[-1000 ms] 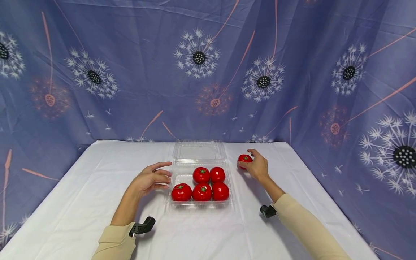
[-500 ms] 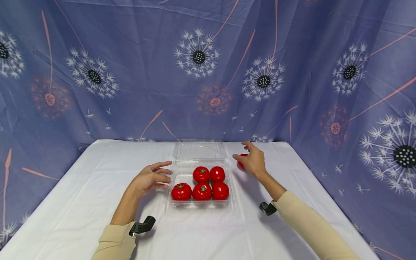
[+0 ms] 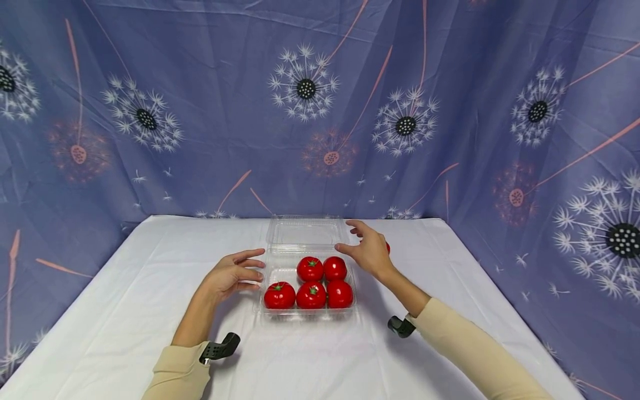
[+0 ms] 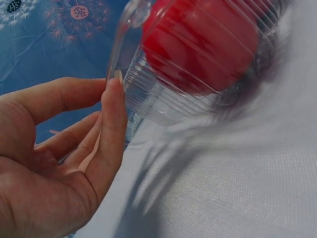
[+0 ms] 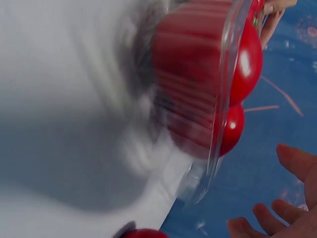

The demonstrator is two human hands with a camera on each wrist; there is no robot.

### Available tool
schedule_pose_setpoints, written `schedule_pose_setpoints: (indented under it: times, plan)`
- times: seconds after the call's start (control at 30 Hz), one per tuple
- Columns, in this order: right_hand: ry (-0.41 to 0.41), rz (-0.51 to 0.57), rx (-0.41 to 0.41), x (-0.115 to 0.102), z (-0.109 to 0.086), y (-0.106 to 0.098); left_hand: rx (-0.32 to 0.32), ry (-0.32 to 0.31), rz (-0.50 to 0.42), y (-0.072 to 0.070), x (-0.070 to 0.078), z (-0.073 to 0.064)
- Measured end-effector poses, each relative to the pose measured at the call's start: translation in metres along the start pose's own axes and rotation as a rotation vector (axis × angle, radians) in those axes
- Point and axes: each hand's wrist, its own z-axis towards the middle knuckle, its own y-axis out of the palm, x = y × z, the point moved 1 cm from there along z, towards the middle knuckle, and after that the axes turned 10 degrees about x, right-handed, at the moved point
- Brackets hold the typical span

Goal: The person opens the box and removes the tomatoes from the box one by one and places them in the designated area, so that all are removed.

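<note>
A clear plastic clamshell box (image 3: 310, 311) stands on the table with its lid (image 3: 307, 232) folded back. Several red tomatoes (image 3: 311, 295) sit in it, and its back left spot shows bare plastic. My left hand (image 3: 231, 276) touches the box's left rim with extended fingertips, seen close in the left wrist view. Above the box's back right corner hovers my right hand (image 3: 369, 250), thumb and fingers spread, with nothing between them. Another tomato (image 3: 388, 248) lies on the cloth to the right of the box, mostly hidden behind that hand; the right wrist view shows its edge.
White cloth (image 3: 320, 361) covers the table. Behind and at both sides hangs a blue curtain (image 3: 225, 111) with dandelion prints. Each wrist carries a black camera mount (image 3: 220, 348).
My right hand has let go of the loose tomato and moved left toward the box. The tomato stays on the table. My left hand holds its place.
</note>
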Motion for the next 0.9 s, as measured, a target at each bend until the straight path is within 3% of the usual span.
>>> schedule_pose_setpoints:
  times: [0.63,0.9]
  plan:
    - [-0.023,0.106,-0.145,-0.038,-0.021,0.030,0.005,-0.001,-0.013,-0.001,0.000,-0.001]
    - [-0.052,0.129,-0.281,-0.056,-0.034,0.041,0.004,-0.001,-0.001,0.000,0.001,0.000]
